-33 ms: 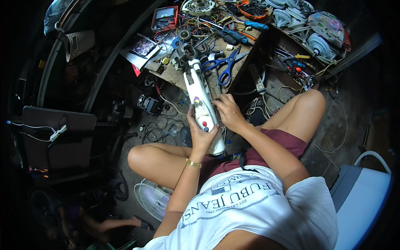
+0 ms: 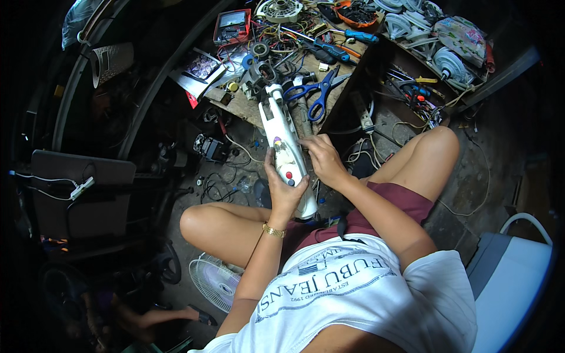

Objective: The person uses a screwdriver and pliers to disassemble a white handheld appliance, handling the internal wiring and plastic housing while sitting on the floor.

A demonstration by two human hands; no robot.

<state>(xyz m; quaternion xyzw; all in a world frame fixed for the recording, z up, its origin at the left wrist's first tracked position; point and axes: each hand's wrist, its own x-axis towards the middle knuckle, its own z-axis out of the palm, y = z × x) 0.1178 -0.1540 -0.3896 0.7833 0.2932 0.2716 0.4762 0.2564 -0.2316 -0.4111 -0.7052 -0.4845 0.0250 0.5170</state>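
A long white plastic housing [image 2: 287, 154], like the neck of an electric fan, slants up from my lap to the workbench edge. It has a red button, a dark blue button and a worn coloured patch. My left hand [image 2: 285, 187] is wrapped round its lower part, thumb beside the buttons. At its right side, my right hand [image 2: 323, 157] has its fingers bent together, fingertips against the housing's edge; whatever they pinch is hidden. Just past the housing's upper end lie blue-handled scissors [image 2: 318, 100] and a dark motor part [image 2: 259, 76].
The wooden workbench [image 2: 244, 113] carries tangled wires, a red-framed meter [image 2: 233, 26] and blue screwdrivers [image 2: 332, 50]. An open drawer of tools [image 2: 415, 88] stands to the right. Cables and a small motor [image 2: 212, 147] lie on the floor. A fan grille [image 2: 215, 282] is beside my left leg.
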